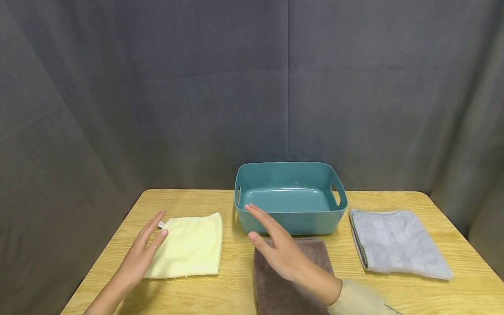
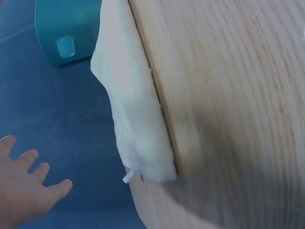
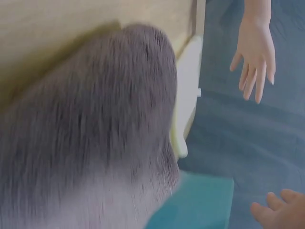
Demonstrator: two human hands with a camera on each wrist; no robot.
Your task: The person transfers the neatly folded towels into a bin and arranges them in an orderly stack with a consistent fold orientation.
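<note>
A folded pale yellow cloth [image 1: 190, 247] lies on the left of the wooden table [image 1: 232, 284]. My left hand [image 1: 145, 249] hovers over its left edge, fingers straight and spread, holding nothing. A folded brown towel [image 1: 285, 293] lies at the front middle, and my right hand [image 1: 277, 245] is raised over its far end, open with straight fingers. A teal tub [image 1: 290, 197] stands empty behind it. The left wrist view shows the yellow cloth [image 2: 136, 119] and the tub [image 2: 66, 33]; the right wrist view shows the brown towel [image 3: 90, 124] blurred.
A folded grey towel [image 1: 397, 243] lies on the right of the table, beside the tub. A dark grey curtain hangs behind and to both sides. Bare wood shows along the front left and front right edges.
</note>
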